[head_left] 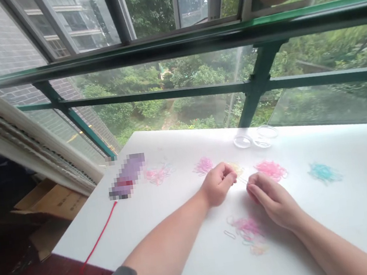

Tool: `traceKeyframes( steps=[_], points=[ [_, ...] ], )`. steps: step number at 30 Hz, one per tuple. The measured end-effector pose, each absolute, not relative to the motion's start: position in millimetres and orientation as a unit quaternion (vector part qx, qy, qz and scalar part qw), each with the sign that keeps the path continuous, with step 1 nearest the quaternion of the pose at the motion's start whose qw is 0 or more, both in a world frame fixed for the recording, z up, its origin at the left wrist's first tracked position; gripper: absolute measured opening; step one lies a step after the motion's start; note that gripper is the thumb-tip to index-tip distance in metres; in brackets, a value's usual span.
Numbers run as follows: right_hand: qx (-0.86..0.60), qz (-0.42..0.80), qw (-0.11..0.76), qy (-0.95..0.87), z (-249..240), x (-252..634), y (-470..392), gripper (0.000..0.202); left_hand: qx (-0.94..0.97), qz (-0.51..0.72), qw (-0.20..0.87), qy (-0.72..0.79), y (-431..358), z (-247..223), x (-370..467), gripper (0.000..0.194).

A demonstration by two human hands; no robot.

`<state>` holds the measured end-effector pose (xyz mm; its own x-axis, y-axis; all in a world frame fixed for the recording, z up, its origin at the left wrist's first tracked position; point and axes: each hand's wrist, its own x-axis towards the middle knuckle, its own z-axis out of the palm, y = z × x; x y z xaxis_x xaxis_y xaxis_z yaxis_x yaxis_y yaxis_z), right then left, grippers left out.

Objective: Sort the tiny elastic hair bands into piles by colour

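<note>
My left hand (218, 183) is closed in a pinch above the middle of the white table. Close on its right, my right hand (273, 198) pinches as well. A thin, pale rubber band (243, 180) stretches across the small gap between my fingertips. Just behind my left fingers lies a yellowish pile of rubber bands (236, 168), partly hidden by them. Beyond my right hand is a bright pink pile (271, 170). Nearer to me, below both hands, a loose mixed pile (248, 230) holds pink, green and orange bands.
A purple-pink pile (203, 165), a pale pink pile (156, 175) and a teal pile (324, 172) lie on the white table (357, 223). Clear round containers (242, 142) stand at the back. A pixelated purple object (129, 173) with a red cable (101, 232) lies left.
</note>
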<state>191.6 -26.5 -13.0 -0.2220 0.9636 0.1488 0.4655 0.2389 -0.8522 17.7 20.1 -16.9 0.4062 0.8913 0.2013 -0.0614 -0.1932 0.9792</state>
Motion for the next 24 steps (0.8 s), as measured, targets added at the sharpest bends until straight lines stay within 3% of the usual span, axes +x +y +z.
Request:
traceKeyframes(
  steps=[5,13,24],
  points=[
    [-0.518,0.36,0.387,-0.673,-11,185,-24,0.017,0.717,0.362,0.488,0.343,17,-10,13,0.015],
    [-0.51,0.375,0.409,-0.658,-11,184,-22,0.013,0.705,0.386,0.497,0.327,23,-18,12,0.015],
    [-0.502,0.4,0.406,-0.651,-3,183,-22,0.012,0.762,0.377,0.408,0.333,20,-8,11,0.015]
  ],
)
